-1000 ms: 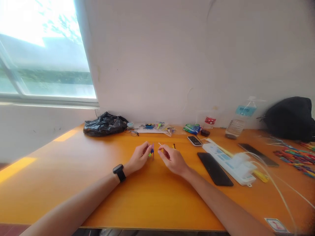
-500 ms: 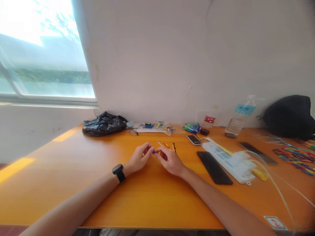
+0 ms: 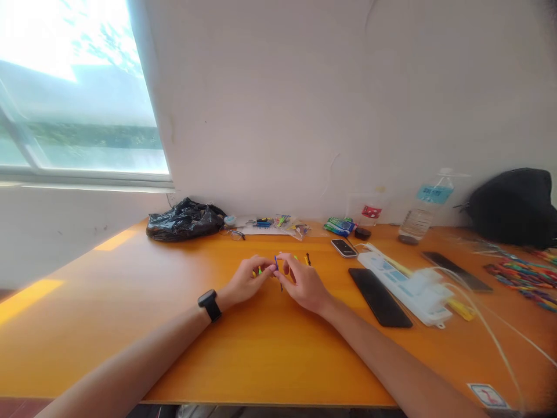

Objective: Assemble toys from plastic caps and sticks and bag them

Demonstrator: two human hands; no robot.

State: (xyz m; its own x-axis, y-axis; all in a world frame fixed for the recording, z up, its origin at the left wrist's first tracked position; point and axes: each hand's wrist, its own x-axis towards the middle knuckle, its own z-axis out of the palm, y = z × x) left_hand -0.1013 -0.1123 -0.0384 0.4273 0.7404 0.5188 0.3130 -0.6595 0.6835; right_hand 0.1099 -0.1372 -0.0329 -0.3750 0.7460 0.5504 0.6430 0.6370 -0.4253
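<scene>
A small, thin blue strip (image 3: 276, 263) stands roughly upright between my two hands, too small for its kind to show. My left hand (image 3: 244, 280), with a black watch on the wrist, is closed, its thumb and fingertips pinching the strip's lower part. My right hand (image 3: 304, 284) is closed from the other side, index finger at the strip's top and thumb by its lower part. A thin dark end points down below the right fingers. Yellow and green bits (image 3: 260, 271) show beside my left fingers. Slim coloured pieces (image 3: 307, 259) lie behind my right hand, partly hidden.
To the right lie a black phone-like slab (image 3: 379, 297), a white power strip (image 3: 402, 284) with plugs and cables, and a bundle of coloured strands (image 3: 522, 276). A black plastic bag (image 3: 186, 219), glasses (image 3: 237, 235) and a water bottle (image 3: 418, 215) line the back.
The blue strip, mostly covered by my fingertips before, now stands visible between them. My right index finger has lifted to its top, and a dark end shows below.
</scene>
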